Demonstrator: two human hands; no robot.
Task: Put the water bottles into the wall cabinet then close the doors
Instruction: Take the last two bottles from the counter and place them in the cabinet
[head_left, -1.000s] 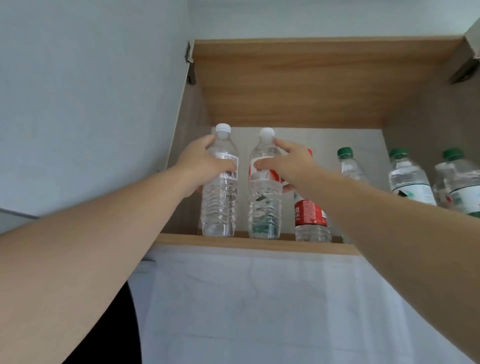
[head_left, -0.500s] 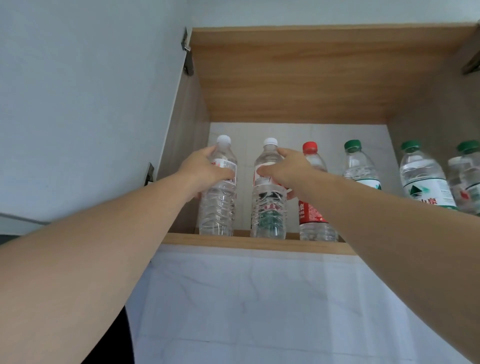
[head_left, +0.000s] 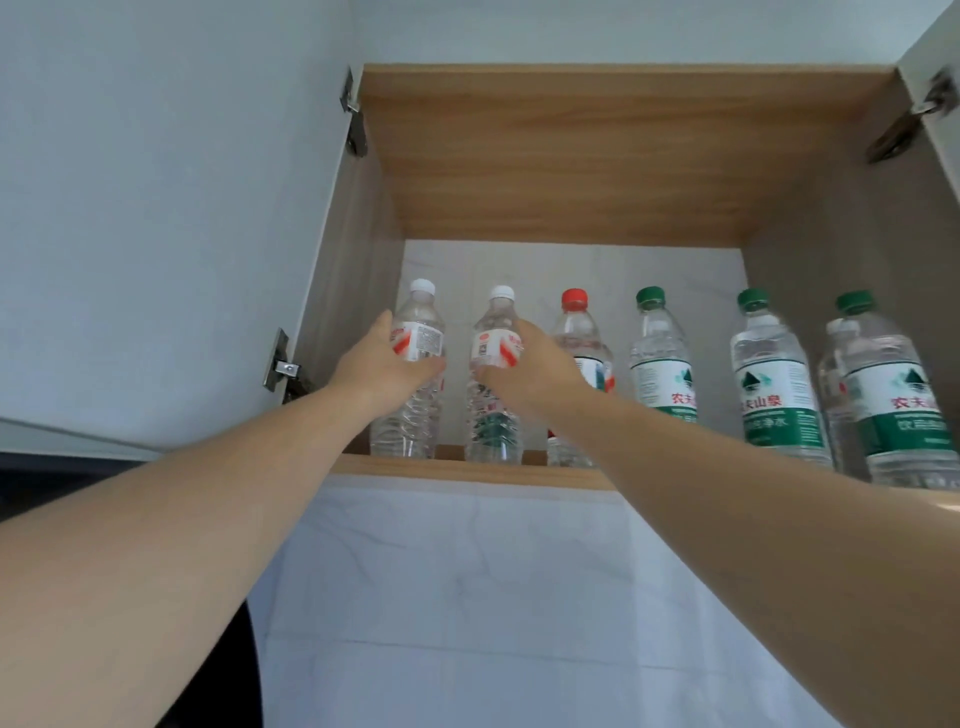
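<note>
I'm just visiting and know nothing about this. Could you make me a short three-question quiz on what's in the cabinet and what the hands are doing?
1. True or false: the left hand and the right hand each hold a white-capped bottle standing on the cabinet shelf.
2. Multiple choice: what cap colour has the bottle just right of the right hand's bottle? A) green B) red C) blue
3. Fill in: the cabinet doors are ____.

Key
1. True: the left hand grips the leftmost bottle, the right hand its neighbour.
2. B: the red-capped bottle; green-capped bottles stand further right.
3. Open: the left door is swung wide.
</note>
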